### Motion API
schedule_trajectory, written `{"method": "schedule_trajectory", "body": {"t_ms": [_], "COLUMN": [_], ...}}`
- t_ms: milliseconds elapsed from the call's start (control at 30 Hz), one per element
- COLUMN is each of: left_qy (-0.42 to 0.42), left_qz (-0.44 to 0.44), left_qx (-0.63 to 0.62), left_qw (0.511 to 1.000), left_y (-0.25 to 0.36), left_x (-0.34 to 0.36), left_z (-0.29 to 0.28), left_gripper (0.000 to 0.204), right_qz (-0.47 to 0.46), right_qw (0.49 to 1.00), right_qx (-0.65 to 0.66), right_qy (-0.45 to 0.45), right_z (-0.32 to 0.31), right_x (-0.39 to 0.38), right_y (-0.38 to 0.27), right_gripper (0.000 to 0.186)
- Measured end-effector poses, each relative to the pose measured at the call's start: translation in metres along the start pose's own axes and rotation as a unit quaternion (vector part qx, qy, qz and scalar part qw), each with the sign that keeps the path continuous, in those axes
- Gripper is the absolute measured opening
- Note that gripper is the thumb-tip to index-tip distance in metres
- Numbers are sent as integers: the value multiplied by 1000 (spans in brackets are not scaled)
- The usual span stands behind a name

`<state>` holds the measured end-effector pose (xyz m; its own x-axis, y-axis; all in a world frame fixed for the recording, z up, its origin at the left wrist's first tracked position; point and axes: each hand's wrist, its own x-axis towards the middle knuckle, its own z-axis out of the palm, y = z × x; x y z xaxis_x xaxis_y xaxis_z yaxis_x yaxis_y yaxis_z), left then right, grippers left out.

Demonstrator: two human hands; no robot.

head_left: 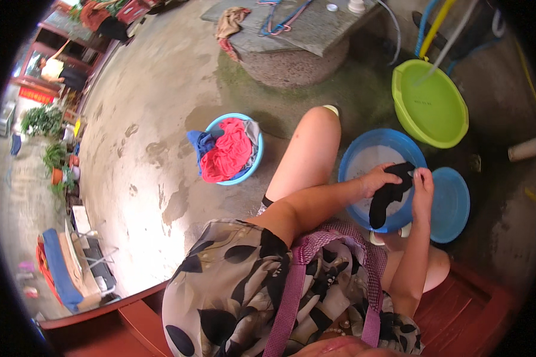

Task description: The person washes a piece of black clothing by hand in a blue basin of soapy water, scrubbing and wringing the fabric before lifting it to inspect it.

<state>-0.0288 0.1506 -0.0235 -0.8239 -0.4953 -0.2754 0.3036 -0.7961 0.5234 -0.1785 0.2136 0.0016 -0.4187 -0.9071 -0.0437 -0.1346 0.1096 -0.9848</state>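
In the concrete yard [167, 101], a black cloth [385, 199] hangs over the larger blue tub [354, 149] at right; your left hand [378, 178] grips its left side, your right hand [423, 181] pinches its far right end. Likely light, soft, slippery if wet, it suits a bunched hold. Your fingers hide parts; its full shape is unclear

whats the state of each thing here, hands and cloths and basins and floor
left hand, closed on the black cloth
right hand, closed on the black cloth
black cloth, bunched, hanging
large blue basin, holding whitish liquid
smaller blue basin, partly hidden
green basin, inside showing
light blue basin, heaped with crumpled clothes
brown cloth, draped at the slab's edge
floor, wet in patches
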Motion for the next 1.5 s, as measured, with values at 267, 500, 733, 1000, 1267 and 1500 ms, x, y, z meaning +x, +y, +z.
{"method": "schedule_trajectory", "body": {"t_ms": [267,500,733,1000,1267,1500], "left_qy": [18,18,8,5,11,14], "left_qz": [10,15,13,17,23,8], "left_qx": [-6,-30,-24,-22,-23,-18], "left_qw": [1000,999,1000,1000,999,1000], "left_y": [0,0,-6,1,-1,-3], "left_x": [-3,0,5,-1,0,1], "left_z": [-2,-3,-11,-6,-8,-9], "left_gripper": [38,39,43,39,37,40], "right_qz": [-25,-87,-100,-98,-113,-97], "right_qw": [992,980,972,977,980,979], "right_qx": [-125,-169,-201,-174,-152,-165], "right_qy": [4,-57,-76,-73,-56,-65], "right_z": [-4,-3,-3,0,7,5], "right_x": [2,-1,-3,-2,-5,-5], "right_y": [2,-10,-17,-16,-25,-22], "right_gripper": [14,13,10,7,6,9]}}
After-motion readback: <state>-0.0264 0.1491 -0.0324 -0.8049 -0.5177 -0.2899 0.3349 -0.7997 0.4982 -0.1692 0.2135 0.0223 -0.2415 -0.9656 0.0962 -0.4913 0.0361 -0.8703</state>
